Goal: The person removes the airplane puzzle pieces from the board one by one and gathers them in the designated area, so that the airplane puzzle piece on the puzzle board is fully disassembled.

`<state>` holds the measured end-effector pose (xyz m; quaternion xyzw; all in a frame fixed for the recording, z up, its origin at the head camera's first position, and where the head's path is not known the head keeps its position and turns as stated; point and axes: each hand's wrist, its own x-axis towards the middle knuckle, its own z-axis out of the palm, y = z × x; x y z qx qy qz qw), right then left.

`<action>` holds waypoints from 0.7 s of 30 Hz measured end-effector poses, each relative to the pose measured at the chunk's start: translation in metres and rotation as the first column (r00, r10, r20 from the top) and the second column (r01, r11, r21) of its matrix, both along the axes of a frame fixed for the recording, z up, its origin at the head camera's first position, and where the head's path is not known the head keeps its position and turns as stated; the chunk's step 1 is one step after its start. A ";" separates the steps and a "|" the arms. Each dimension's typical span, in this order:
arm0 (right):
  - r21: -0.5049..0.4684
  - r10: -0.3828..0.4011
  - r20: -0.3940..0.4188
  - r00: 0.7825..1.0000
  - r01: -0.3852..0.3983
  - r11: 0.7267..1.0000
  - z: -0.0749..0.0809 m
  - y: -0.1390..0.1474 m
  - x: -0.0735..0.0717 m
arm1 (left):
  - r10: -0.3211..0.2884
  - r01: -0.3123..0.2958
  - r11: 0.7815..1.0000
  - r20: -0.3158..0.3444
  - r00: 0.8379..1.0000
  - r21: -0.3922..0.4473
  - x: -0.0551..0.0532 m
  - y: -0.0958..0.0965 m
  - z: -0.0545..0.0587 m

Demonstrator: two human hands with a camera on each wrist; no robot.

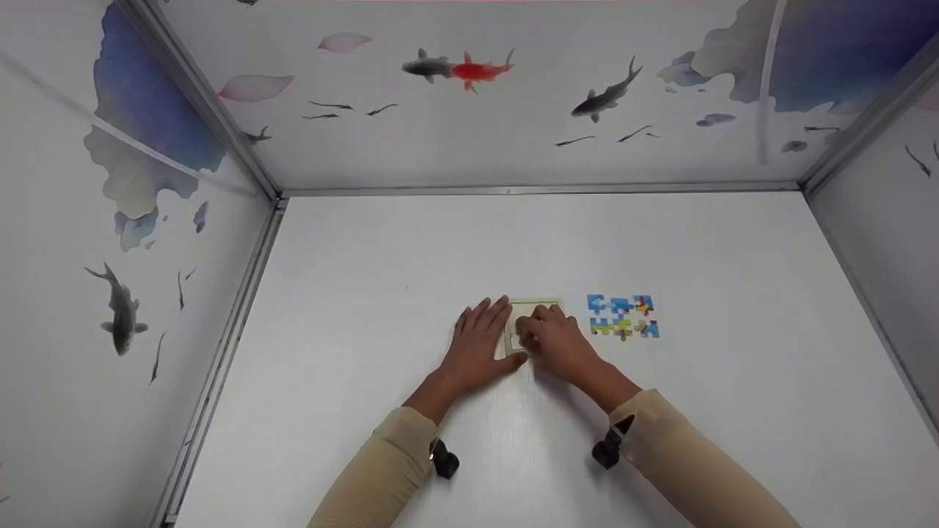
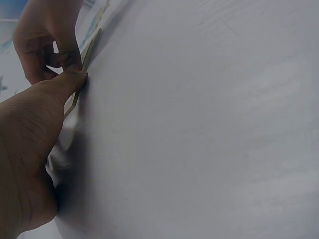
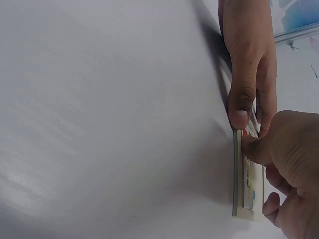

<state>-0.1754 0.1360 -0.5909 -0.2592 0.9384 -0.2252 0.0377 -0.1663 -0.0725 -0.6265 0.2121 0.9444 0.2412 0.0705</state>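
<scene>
We saw the shallow wooden tray (image 1: pixel 544 301) on the tabletop (image 1: pixel 367 293), between the person's two hands; the left hand (image 1: pixel 480 345) lay along its left side, fingers straight and somewhat apart, thumb at the near edge; the right hand (image 1: pixel 563 348) was over the tray, its fingers bent and drawn together, though we could not tell whether they clamped a puzzle piece, since the hand hid what was under the tips; the right wrist view showed coloured patches (image 3: pixel 249 179) inside the rim, close to the right thumb; to the right of the tray, a little apart from it, loose puzzle pieces (image 1: pixel 622 326) lay in two rows; we judged the main danger to be the tray sliding or turning, if the left hand eased off while the right pushed sideways; a piece put in askew could catch on the rim and sit tilted, and harder pressing might then bend its tabs; because the right hand covered much of the inside, a wrongly turned piece could go unnoticed; we also thought that hand could scatter the rows, should it swing carelessly to the right
</scene>
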 end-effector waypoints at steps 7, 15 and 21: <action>0.014 0.013 0.023 1.000 -0.013 1.000 0.000 -0.002 0.000 | 0.002 -0.002 1.000 0.003 1.000 -0.025 0.000 0.000 0.001; -0.028 -0.038 0.070 0.997 0.040 0.999 -0.002 -0.001 -0.001 | 0.007 -0.007 1.000 0.008 1.000 -0.030 0.000 0.000 0.001; -0.030 -0.048 0.078 0.996 0.051 0.998 -0.003 -0.001 -0.001 | 0.007 -0.007 1.000 0.018 1.000 -0.027 0.001 0.000 0.002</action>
